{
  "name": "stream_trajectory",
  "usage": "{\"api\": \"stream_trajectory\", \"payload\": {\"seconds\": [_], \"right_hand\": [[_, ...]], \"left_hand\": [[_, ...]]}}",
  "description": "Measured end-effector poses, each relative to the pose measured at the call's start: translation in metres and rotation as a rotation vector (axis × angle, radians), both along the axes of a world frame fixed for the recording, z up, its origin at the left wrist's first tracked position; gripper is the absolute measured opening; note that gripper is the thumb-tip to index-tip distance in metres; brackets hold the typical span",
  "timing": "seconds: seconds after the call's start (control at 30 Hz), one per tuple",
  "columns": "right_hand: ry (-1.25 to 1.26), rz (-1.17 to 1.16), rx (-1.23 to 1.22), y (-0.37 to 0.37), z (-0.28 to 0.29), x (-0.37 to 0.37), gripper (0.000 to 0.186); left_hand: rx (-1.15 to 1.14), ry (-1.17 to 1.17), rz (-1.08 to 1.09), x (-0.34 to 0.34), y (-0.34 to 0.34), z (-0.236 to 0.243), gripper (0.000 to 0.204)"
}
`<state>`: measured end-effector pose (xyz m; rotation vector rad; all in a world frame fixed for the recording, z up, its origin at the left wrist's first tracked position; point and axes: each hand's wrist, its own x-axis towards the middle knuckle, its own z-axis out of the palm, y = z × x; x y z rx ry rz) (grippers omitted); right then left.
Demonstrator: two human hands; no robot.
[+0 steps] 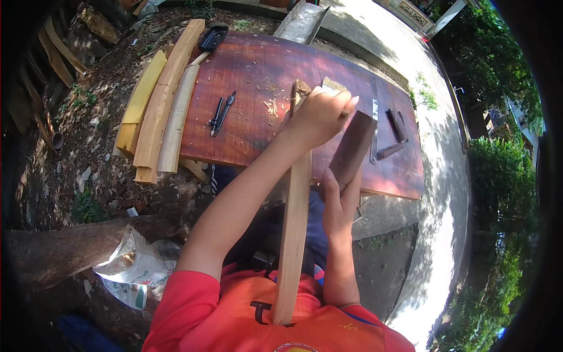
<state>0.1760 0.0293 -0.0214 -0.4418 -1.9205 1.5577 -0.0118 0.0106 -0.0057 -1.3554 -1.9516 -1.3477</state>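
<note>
A long pale wooden strip [291, 246] runs from my chest up over the near edge of the reddish-brown table [249, 76]. Its far end has a rough, cut top, with wood chips beside it. My left hand [324, 117] is closed in a fist over the strip; what it grips is mostly hidden by the fingers. Pale bristles, like those of a flat brush [334, 84], show just beyond that hand. My right hand [340, 205] is wrapped round the lower end of a dark brown rectangular wooden block [353, 141], held tilted beside the left hand.
On the table lie a black drawing compass [223, 114], a metal ruler [374, 117], and dark hand tools [396, 132] on the right. Several planks [170, 100] stick out over the left edge, near a black-headed tool [213, 39]. A log [76, 249] and white sack [138, 264] lie lower left.
</note>
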Motion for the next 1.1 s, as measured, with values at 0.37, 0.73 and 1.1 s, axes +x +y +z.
{"api": "stream_trajectory", "payload": {"seconds": [0.37,0.73,1.1], "right_hand": [[-0.118,0.115,0.006,0.006,0.001,0.000,0.034],[0.058,-0.056,-0.074,0.000,0.002,0.004,0.048],[0.044,-0.007,-0.097,0.002,0.006,0.006,0.049]], "left_hand": [[0.160,0.160,0.002,-0.002,0.002,-0.006,0.027],[0.071,0.074,0.020,0.005,0.007,-0.005,0.020],[0.115,-0.055,-0.003,-0.007,0.013,-0.004,0.025]]}}
